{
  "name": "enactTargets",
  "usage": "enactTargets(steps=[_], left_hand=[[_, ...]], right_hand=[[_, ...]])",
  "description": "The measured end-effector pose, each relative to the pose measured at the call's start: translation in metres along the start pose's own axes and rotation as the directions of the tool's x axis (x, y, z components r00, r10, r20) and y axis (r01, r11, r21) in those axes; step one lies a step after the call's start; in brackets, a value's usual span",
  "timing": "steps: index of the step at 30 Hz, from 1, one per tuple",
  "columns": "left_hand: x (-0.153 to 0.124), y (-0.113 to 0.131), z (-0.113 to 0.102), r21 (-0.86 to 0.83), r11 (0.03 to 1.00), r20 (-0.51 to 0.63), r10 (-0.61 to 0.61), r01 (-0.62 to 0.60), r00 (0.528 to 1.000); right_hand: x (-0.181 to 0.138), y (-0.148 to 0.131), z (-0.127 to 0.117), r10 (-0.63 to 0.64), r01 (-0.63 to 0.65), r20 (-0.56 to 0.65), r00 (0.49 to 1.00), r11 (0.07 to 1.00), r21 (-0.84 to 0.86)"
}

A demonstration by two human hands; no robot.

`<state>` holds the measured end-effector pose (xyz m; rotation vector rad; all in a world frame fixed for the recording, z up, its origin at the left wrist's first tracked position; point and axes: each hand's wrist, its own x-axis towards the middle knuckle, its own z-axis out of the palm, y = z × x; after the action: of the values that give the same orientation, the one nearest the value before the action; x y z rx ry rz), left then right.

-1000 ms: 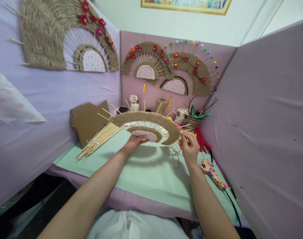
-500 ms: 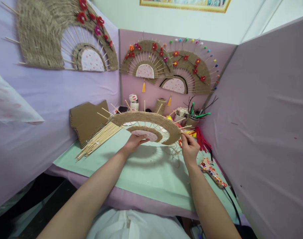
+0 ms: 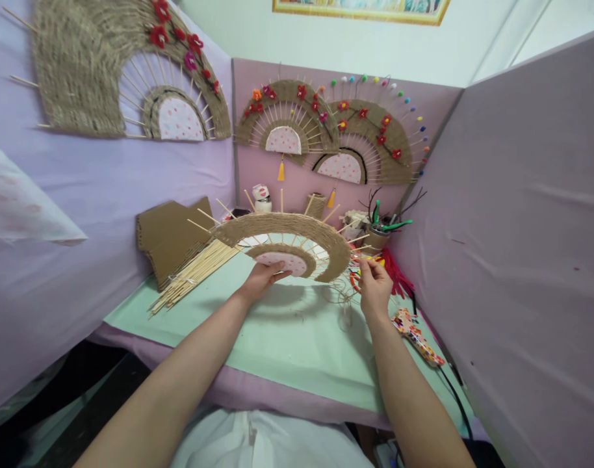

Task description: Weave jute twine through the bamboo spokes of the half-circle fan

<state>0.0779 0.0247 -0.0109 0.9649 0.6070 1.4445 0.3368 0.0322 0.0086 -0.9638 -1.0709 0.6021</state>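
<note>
A half-ring fan [image 3: 290, 227] of woven brown twine on thin wooden sticks is held tilted above the table. My left hand [image 3: 265, 279] grips its lower edge, thumb on the pink dotted half-circle at its centre; the other fingers are mostly hidden beneath. Just off the fan's right end, my right hand [image 3: 375, 286] is closed in a pinch on what looks like a thin strand of twine. Loose loops of twine [image 3: 343, 299] hang or lie below, between that hand and the fan. Several stick ends poke out past the fan's outer rim.
Bundled sticks [image 3: 192, 276] and brown cardboard [image 3: 173, 234] are at the left. A twine spool [image 3: 316, 205], a pot with green-handled pliers [image 3: 377, 237] and red strips [image 3: 397, 276] stand behind. A patterned glue gun [image 3: 418, 338] with a cord lies right. Finished fans [image 3: 389, 140] hang on the partitions.
My right hand has drawn slightly away from the fan's right end, leaving a small gap. The fan has risen and shifted a little left in my left hand.
</note>
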Motion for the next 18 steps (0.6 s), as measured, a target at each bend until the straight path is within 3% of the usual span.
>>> enactTargets(steps=[6,18], left_hand=[[0.0005,-0.0003,-0.0006,0.004,1.000,-0.002,-0.023,0.023,1.000],[-0.0023,0.0021,0.0046,0.090,0.990,-0.034,-0.106,0.109,0.994]], right_hand=[[0.0011,-0.0065,0.0018,0.114,-0.126,0.073,0.991,0.976,0.175],[0.0021,-0.0032,-0.0013,0.068,-0.084,0.096,0.993,0.983,0.165]])
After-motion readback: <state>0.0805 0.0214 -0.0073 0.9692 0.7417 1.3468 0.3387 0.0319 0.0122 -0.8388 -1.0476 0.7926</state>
